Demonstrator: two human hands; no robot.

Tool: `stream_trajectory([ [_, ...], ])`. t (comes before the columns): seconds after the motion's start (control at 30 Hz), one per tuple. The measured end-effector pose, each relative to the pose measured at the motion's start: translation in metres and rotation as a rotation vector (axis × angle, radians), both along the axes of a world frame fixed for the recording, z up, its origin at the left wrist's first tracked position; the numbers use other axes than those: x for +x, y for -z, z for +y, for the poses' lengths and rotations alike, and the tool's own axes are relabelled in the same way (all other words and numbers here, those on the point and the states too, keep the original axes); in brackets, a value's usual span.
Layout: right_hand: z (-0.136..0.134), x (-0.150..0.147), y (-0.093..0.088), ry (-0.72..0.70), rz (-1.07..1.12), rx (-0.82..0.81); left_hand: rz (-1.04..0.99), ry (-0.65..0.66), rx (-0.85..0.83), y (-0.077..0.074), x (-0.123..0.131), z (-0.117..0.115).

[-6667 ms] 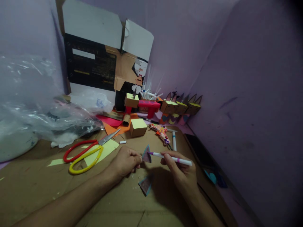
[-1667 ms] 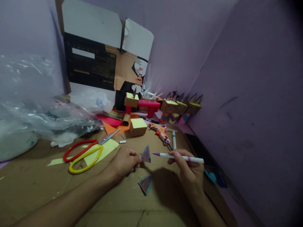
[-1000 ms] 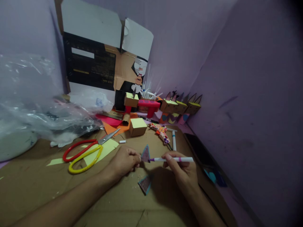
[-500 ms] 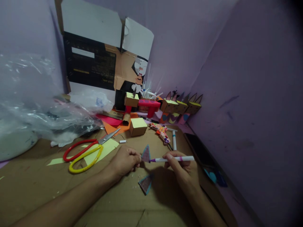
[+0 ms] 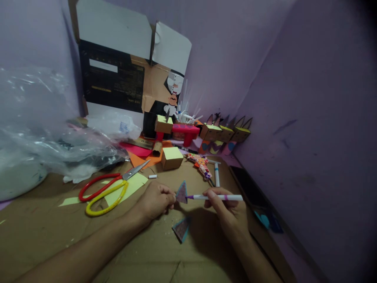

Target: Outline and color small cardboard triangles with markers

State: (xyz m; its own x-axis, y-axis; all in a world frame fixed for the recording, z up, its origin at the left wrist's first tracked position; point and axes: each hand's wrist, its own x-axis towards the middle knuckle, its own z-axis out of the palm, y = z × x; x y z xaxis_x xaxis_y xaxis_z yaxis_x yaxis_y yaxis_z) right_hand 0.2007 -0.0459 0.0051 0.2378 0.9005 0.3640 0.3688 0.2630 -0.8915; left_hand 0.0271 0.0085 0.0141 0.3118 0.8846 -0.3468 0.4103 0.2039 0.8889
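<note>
Between thumb and fingers, my left hand (image 5: 157, 200) pinches the edge of a small triangular cutout (image 5: 182, 192), purple inside with a blue border. My right hand (image 5: 228, 208) is closed round a white marker (image 5: 216, 197) with a purple tip, held almost level. The tip meets the right edge of the cutout. Just below, a second triangular cutout (image 5: 181, 229) in the same colours lies on the cardboard sheet (image 5: 132, 255). A white marker cap (image 5: 152, 177) rests beyond my left hand.
Scissors (image 5: 108, 192) with red and yellow handles lie left on pale yellow paper (image 5: 134, 184). Farther back are a small box (image 5: 172, 158), a patterned glue gun (image 5: 202, 165), another marker (image 5: 217, 175) and several eared cardboard figures (image 5: 226, 133). Plastic bags (image 5: 59, 133) crowd the left; a dark phone-like slab (image 5: 246, 184) lies right.
The marker tip has shifted very slightly up and to the right along the cutout's edge. My left hand and the other things stay in place.
</note>
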Motion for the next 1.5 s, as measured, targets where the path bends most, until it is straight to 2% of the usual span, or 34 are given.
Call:
stream_trajectory([
  [0.23,-0.001,-0.001,0.0,0.0,0.034,0.001,-0.002,-0.005,0.011,0.001,0.0,0.001],
  [0.43,-0.001,-0.002,0.0,0.003,0.087,0.064,-0.003,-0.007,0.004,0.003,-0.001,0.001],
  [0.67,-0.001,0.0,0.0,-0.066,-0.041,-0.022,-0.011,-0.041,-0.011,0.0,0.001,0.0],
  [0.93,-0.002,-0.006,-0.001,-0.056,0.026,-0.006,-0.022,-0.066,-0.037,-0.003,0.002,-0.001],
  [1.27,0.007,0.0,-0.001,-0.008,0.384,0.141,-0.067,-0.074,0.019,0.01,0.0,0.005],
  [1.37,0.01,-0.001,0.001,0.055,0.378,0.142,-0.097,-0.102,0.047,0.014,0.0,0.006],
  [1.5,0.012,-0.008,0.008,0.118,0.325,0.121,-0.088,-0.143,0.12,0.028,-0.003,0.009],
])
